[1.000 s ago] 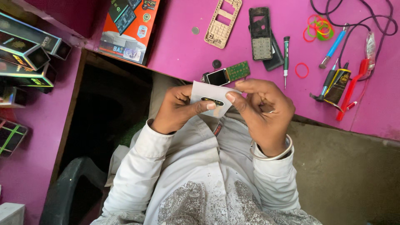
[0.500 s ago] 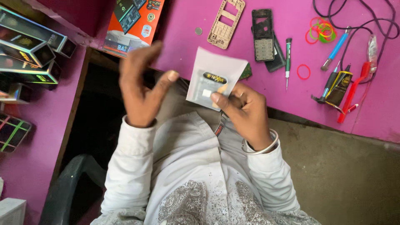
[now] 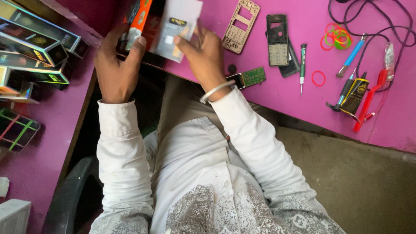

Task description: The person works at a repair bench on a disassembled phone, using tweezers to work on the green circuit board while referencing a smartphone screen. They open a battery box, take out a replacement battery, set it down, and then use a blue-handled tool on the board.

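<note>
Head view: left hand (image 3: 116,69) has its grip clamped on the orange box (image 3: 139,21) at the pink surface (image 3: 277,99) edge; right hand (image 3: 203,54) pinches the white packet (image 3: 180,26) just beside it. Best to hold the box steady and keep the packet flat.

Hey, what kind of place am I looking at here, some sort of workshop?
Likely a small mobile phone repair bench. On the pink table lie an opened phone body, a bare green circuit board and a small screwdriver. Stacked phone boxes sit at the left.
</note>
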`<action>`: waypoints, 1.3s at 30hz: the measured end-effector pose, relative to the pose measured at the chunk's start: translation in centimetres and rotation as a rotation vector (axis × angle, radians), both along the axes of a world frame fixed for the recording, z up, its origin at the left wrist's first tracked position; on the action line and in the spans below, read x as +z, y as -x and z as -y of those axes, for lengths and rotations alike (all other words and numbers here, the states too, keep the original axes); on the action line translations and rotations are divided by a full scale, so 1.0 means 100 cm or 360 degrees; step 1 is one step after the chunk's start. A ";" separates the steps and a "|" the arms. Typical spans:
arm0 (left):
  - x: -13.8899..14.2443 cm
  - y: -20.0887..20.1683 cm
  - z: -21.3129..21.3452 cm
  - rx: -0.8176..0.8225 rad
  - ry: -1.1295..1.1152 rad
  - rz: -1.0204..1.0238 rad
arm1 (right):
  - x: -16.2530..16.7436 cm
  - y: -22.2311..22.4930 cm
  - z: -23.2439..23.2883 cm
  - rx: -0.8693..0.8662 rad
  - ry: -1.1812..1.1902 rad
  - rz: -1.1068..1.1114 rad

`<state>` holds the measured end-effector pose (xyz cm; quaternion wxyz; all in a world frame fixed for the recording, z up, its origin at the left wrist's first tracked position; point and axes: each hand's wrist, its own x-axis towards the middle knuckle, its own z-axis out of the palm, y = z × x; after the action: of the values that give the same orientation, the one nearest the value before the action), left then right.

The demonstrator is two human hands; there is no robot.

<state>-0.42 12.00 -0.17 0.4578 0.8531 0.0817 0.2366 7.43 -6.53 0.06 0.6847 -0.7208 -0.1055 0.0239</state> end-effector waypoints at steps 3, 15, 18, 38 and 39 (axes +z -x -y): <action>0.003 0.001 -0.002 -0.0029 0.0079 -0.0006 | 0.010 -0.004 -0.021 -0.0064 0.0640 -0.0082; -0.003 0.005 0.007 -0.0051 -0.0341 0.0125 | 0.013 0.042 0.012 -0.0092 0.0751 0.0614; -0.002 0.005 0.004 -0.0083 -0.0114 0.0082 | 0.013 0.033 -0.002 0.0004 0.0975 0.0900; -0.024 0.018 0.019 0.0083 -0.0874 -0.0101 | 0.044 0.112 0.066 0.0277 0.0987 0.0667; -0.024 0.016 0.020 0.0088 -0.0834 -0.0133 | 0.047 0.115 0.073 0.0226 0.0982 0.0704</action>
<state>-2.03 10.00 -2.62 0.2108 0.9490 0.0599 0.2267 -4.04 -13.88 4.73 0.3931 -0.8715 -0.2881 -0.0541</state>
